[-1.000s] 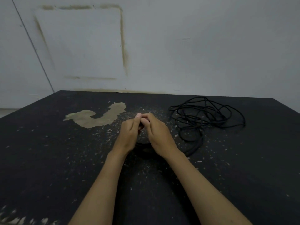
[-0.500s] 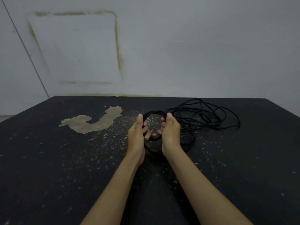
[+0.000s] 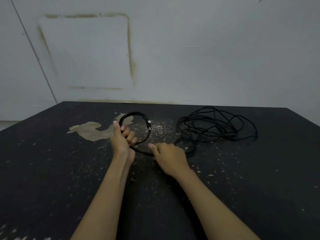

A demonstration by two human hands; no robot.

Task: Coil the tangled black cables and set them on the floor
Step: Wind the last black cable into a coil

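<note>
A bare, worn room — a stained white wall point(image 3: 190, 49) and a scuffed, debris-flecked black floor point(image 3: 52, 170) are seen.

We counted two hands, the left hand point(image 3: 123, 141) and the right hand point(image 3: 168, 157), one coiled loop of cable point(image 3: 138, 126), one tangled cable pile point(image 3: 216, 126), and one pale floor patch point(image 3: 91, 130).

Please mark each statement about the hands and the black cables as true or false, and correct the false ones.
1. The left hand holds a coiled loop of cable. True.
2. The right hand is raised high and empty. False: it is low at the floor, gripping the cable strand.
3. The tangled pile lies right of both hands. True.
4. The floor is white. False: black, speckled.
</note>
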